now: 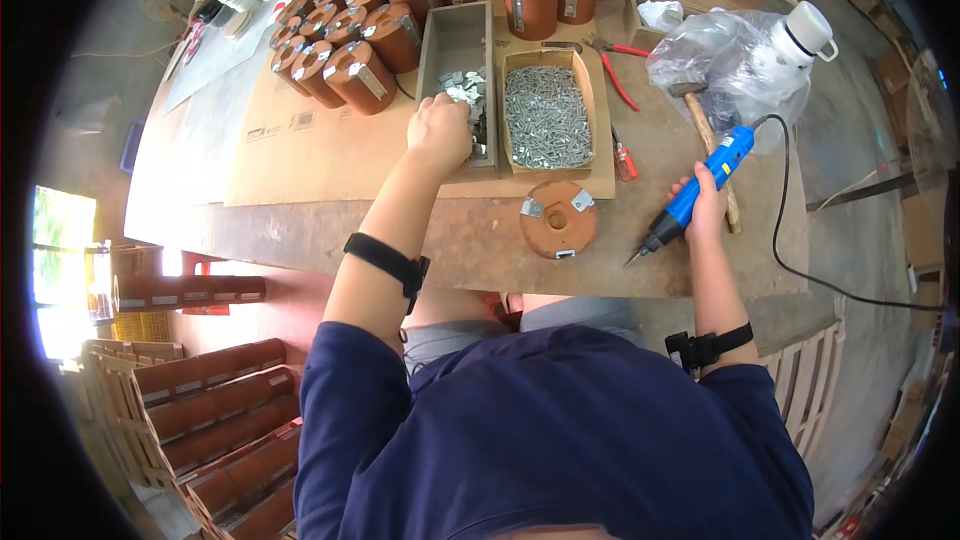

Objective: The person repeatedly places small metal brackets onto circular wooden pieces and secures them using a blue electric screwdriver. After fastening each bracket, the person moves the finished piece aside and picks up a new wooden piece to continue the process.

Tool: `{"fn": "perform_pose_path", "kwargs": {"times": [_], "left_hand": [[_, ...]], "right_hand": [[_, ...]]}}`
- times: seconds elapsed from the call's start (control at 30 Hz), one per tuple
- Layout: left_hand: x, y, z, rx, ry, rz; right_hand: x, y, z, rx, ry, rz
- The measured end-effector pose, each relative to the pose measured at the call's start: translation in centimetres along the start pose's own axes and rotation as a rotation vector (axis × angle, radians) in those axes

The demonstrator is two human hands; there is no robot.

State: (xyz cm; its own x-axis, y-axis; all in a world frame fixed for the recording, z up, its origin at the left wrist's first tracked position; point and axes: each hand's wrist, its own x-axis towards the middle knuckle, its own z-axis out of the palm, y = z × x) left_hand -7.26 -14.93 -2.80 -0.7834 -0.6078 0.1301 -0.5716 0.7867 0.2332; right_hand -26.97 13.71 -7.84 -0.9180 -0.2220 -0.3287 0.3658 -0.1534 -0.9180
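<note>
My right hand (pixel 708 205) is wrapped round a blue electric screwdriver (pixel 700 185), whose bit points down and left above the table. Over the near end of a long grey tray (pixel 430 60), my left hand (pixel 440 128) has its fingers curled in beside small metal plates (pixel 466 90). What those fingertips hold, if anything, is hidden. Next to the tray stands an open cardboard box (pixel 548 118) full of screws. In front of it, near the table's edge, lies a round reddish-brown disc (pixel 558 220) with a centre hole and metal plates on its rim; neither hand touches it.
Many brown cylinders (pixel 360 78) crowd the back left. Red-handled pliers (pixel 620 85), a red screwdriver (pixel 625 160) and a hammer (pixel 705 120) lie right of the box. Behind the hammer are a plastic bag (pixel 710 50) and white bottle (pixel 805 35). The tool's black cord (pixel 785 230) trails right.
</note>
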Motion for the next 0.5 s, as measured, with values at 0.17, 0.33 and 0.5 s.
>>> {"fn": "perform_pose_path", "kwargs": {"times": [0.17, 0.33, 0.5], "left_hand": [[1.0, 0.8, 0.2, 0.171, -0.160, 0.016], [0.0, 0.6, -0.5, 0.080, 0.022, 0.111], [-2.3, 1.9, -2.9, -0.082, 0.073, 0.048]], "right_hand": [[0.2, 0.1, -0.3, 0.001, 0.014, 0.009], [-0.4, -0.3, 0.1, -0.015, 0.025, -0.004], [-0.1, -0.1, -0.1, 0.000, 0.003, 0.005]]}}
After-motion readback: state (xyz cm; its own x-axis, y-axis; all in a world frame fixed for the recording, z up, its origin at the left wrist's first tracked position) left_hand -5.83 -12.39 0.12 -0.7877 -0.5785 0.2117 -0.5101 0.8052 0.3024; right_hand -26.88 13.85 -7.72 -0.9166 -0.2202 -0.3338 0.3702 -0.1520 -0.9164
